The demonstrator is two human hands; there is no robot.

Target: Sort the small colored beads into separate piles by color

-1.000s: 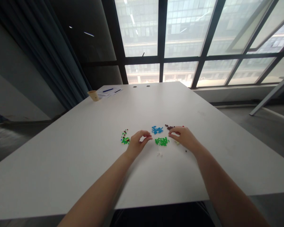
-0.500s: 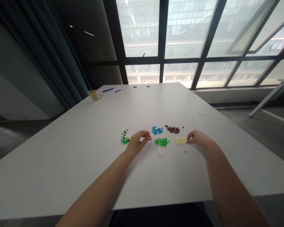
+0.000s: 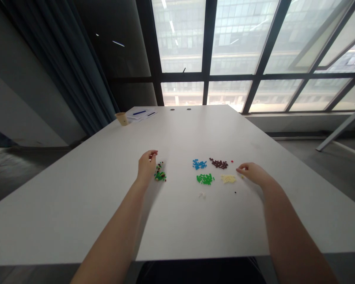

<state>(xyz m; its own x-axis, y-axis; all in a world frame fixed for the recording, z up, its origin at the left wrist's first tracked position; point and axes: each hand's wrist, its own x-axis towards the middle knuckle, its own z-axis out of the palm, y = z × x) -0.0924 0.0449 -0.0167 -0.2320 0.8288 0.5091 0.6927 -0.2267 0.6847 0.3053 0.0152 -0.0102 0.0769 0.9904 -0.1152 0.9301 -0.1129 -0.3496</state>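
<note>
Small coloured pieces lie in groups on the white table: a blue pile (image 3: 199,164), a dark brown pile (image 3: 219,163), a green pile (image 3: 205,179) and a cream pile (image 3: 228,178). Further left is a mixed-colour pile (image 3: 160,176), and my left hand (image 3: 147,165) is just beside it, fingers bent and tips close together; what they hold, if anything, is too small to name. My right hand (image 3: 251,172) rests right of the cream pile, thumb and fingers pinched, contents hidden. One yellowish piece (image 3: 242,177) lies under its fingertips.
Single pieces, one red (image 3: 232,161) and one black (image 3: 235,192), and a few whitish ones (image 3: 202,195) lie around the piles. At the table's far left stand a paper cup (image 3: 122,118) and papers (image 3: 135,116) with pens. Windows rise behind the table (image 3: 192,130).
My left hand has moved left, from near the blue and green piles to the mixed pile. My right hand has drawn slightly away from the cream pile. The view has shifted a little.
</note>
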